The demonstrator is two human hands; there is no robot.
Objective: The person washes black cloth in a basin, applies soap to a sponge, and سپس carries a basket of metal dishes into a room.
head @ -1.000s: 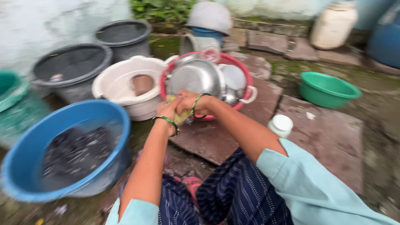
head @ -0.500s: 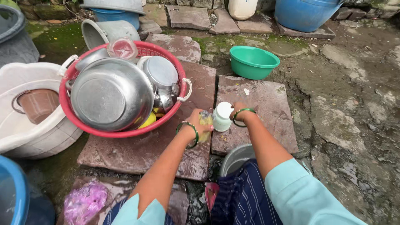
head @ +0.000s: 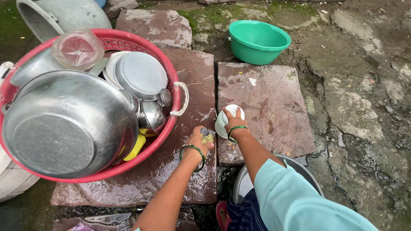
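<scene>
My left hand (head: 199,141) grips a yellow scrub sponge (head: 208,137) just above a wet stone slab (head: 192,85). My right hand (head: 233,122) is closed around a small white plastic jar (head: 223,119) that leans toward the sponge. Both wrists wear green bangles. To the left, a red plastic basket (head: 165,128) holds a large upturned steel bowl (head: 68,124), steel lids (head: 139,75), a small steel pot and a clear container (head: 78,49).
A green plastic basin (head: 258,41) stands at the top, beyond a second stone slab (head: 274,107). A grey metal vessel (head: 60,17) lies at the top left. Another steel vessel (head: 306,171) sits by my knee. Cracked wet ground lies to the right.
The view has swung from the tubs on the left to the slabs. My hands left the basket's rim; my right hand took the white jar and tipped it toward the sponge.
</scene>
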